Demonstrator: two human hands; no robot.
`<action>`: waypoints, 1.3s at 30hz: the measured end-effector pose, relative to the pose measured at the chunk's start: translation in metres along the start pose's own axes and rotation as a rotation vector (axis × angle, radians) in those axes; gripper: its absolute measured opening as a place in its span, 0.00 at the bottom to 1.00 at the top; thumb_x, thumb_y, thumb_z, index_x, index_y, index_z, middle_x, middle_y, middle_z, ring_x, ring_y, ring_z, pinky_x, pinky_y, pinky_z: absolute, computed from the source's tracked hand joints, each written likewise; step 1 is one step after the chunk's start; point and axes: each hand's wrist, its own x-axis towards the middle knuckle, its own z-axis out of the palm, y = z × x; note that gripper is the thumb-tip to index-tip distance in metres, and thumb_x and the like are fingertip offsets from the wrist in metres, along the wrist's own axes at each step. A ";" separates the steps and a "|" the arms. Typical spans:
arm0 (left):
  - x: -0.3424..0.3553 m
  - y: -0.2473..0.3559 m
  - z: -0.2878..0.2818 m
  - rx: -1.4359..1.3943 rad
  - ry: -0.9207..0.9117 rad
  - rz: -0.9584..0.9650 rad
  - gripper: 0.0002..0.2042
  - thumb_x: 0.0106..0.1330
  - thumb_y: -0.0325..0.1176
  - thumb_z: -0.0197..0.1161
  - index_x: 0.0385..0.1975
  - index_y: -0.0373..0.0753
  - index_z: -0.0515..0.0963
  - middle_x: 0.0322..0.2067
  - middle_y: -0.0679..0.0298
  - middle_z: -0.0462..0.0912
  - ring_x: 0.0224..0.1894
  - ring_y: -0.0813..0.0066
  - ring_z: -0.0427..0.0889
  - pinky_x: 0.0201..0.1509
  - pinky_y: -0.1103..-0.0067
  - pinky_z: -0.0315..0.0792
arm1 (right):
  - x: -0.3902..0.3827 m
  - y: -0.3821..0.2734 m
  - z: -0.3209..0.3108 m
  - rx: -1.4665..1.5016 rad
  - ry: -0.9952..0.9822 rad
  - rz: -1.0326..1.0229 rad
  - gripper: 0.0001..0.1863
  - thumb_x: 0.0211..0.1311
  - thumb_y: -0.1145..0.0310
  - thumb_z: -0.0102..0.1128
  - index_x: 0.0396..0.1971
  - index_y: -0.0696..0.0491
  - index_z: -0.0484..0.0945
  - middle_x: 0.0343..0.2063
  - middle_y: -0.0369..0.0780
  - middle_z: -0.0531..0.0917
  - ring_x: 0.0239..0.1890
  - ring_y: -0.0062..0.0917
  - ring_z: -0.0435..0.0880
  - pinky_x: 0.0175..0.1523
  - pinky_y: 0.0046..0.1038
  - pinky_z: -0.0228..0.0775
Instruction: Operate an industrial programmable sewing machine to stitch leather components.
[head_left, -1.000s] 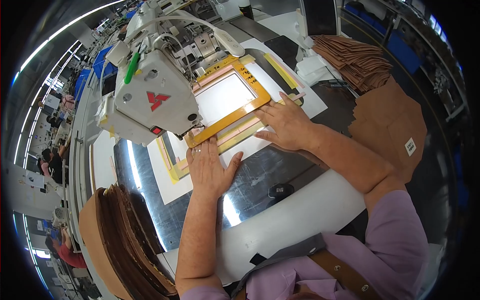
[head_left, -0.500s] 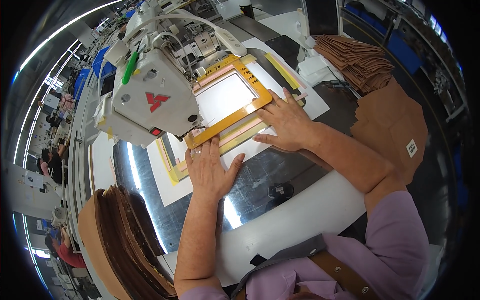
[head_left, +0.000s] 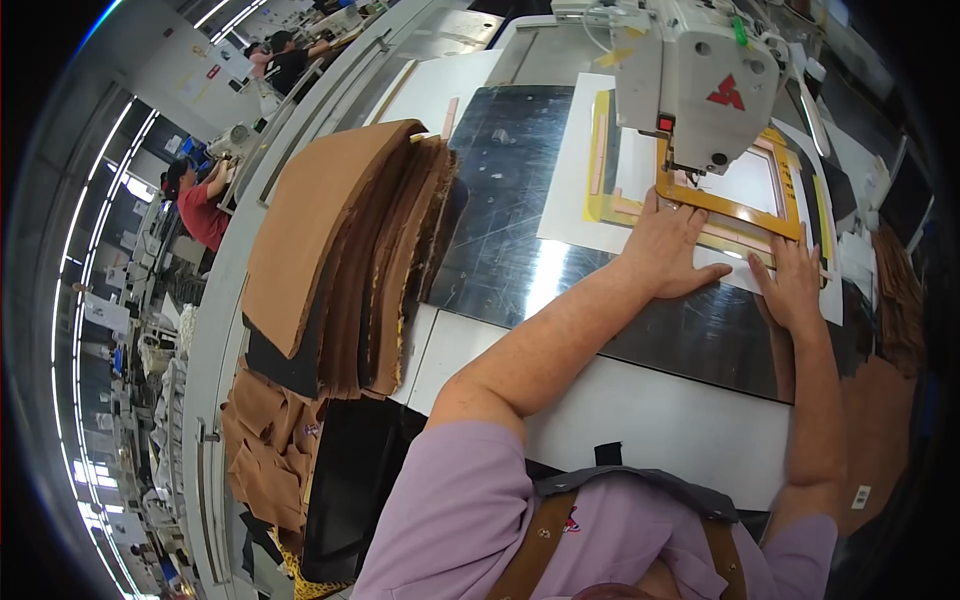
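Note:
My left hand (head_left: 668, 245) lies flat, its fingertips at the near edge of an orange-yellow clamp frame (head_left: 760, 219) and its thumb spread to the right. Close to the frame's near right corner rests my right hand (head_left: 793, 285), fingers stretched forward. Both hands are open, pressing down rather than gripping. Beneath the frame is a white sheet (head_left: 568, 215) bordered with yellow and pink strips (head_left: 598, 150). A white sewing machine head (head_left: 690, 90) with a red emblem stands over the frame's left part. Its needle area is too small to make out.
A shiny metal plate (head_left: 490, 220) covers the worktop. To the left stands a thick stack of brown panels (head_left: 310, 220), with loose brown pieces (head_left: 265, 430) below it. More brown pieces (head_left: 895, 290) are stacked at the far right. A person in red (head_left: 203, 210) sits in the background.
My view has swung left, so the machine and frame appear farther right and the brown stack shows fully. Both hands remain at the frame's near edge.

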 end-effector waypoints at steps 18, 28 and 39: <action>-0.122 -0.203 -0.261 0.588 0.271 -0.830 0.09 0.62 0.37 0.72 0.38 0.42 0.89 0.40 0.55 0.89 0.45 0.56 0.88 0.49 0.63 0.81 | 0.009 0.038 0.035 0.057 0.149 0.239 0.43 0.75 0.37 0.44 0.71 0.62 0.64 0.74 0.52 0.61 0.78 0.44 0.57 0.78 0.53 0.44; -0.190 -0.261 -0.286 0.528 0.229 -0.571 0.06 0.57 0.31 0.72 0.31 0.37 0.89 0.32 0.50 0.89 0.37 0.54 0.88 0.45 0.66 0.81 | 0.011 0.047 0.040 0.140 0.213 0.274 0.39 0.78 0.39 0.38 0.69 0.59 0.68 0.75 0.50 0.61 0.77 0.43 0.58 0.78 0.54 0.43; -0.118 -0.140 -0.225 -0.926 0.500 -0.305 0.07 0.70 0.30 0.68 0.43 0.36 0.85 0.35 0.69 0.86 0.36 0.83 0.83 0.43 0.85 0.77 | -0.020 -0.006 0.003 0.977 0.026 -0.034 0.20 0.79 0.56 0.52 0.47 0.59 0.83 0.41 0.44 0.84 0.42 0.29 0.85 0.44 0.31 0.78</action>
